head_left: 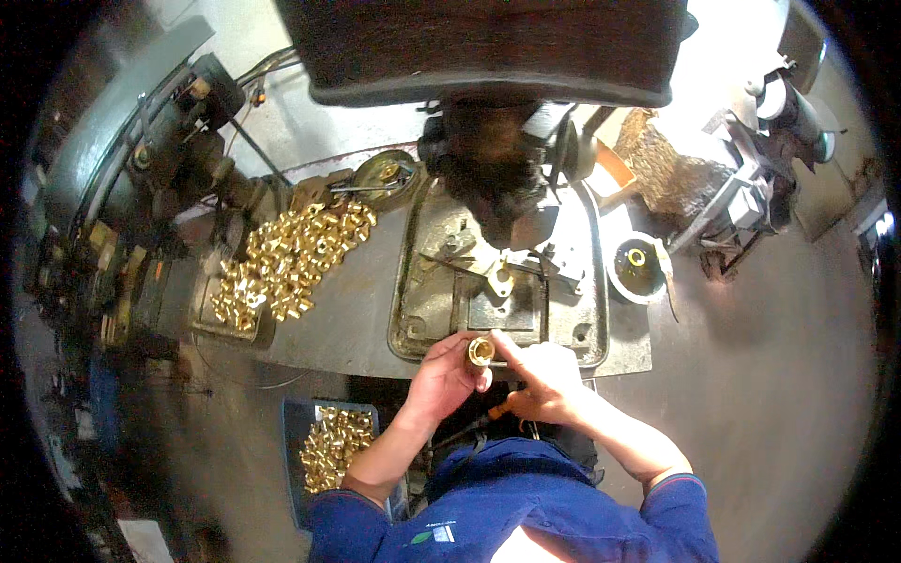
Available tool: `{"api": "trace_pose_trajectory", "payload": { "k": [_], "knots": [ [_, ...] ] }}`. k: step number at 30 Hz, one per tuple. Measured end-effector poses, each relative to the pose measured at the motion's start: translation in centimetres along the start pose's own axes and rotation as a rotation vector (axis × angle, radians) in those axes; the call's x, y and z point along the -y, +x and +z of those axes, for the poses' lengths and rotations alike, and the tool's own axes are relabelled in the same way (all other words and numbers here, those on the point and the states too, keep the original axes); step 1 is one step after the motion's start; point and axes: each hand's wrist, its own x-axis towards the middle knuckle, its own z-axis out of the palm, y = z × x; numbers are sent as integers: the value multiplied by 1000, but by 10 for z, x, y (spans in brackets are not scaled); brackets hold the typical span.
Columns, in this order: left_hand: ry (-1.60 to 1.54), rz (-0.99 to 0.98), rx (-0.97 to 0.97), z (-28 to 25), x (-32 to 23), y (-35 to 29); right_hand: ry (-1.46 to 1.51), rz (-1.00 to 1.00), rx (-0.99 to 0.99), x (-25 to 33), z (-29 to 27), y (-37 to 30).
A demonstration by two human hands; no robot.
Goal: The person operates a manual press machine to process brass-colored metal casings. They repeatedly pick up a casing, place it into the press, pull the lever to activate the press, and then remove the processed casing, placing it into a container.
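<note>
My left hand [441,377] is closed around a brass fitting [481,352], its round open end turned up. My right hand [549,380] is beside it, index finger stretched to the fitting's rim and the other fingers curled. An orange-ended thing [497,410] shows just below the right hand; I cannot tell whether it is gripped. Both hands are in front of the machine's metal base plate [427,324]. On that base, a clamped fixture [500,280] sits below the dark machine head [493,178].
Many brass fittings [296,251] are heaped on the grey bench at the left. More lie in a blue bin [289,460] below. A round pot of dark liquid [638,269] with a brush is at the right. Behind it is a brown heap [657,159].
</note>
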Motion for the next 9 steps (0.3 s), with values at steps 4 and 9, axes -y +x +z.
{"api": "trace_pose_trajectory", "payload": {
  "k": [4, 9],
  "knots": [
    [-53, -44, 42, 10, 7, 6, 10, 14, -58, -4, 3, -2],
    [-193, -53, 206, -14, 18, 9, -146, -91, -205, -23, 17, -6]
  ]
}}
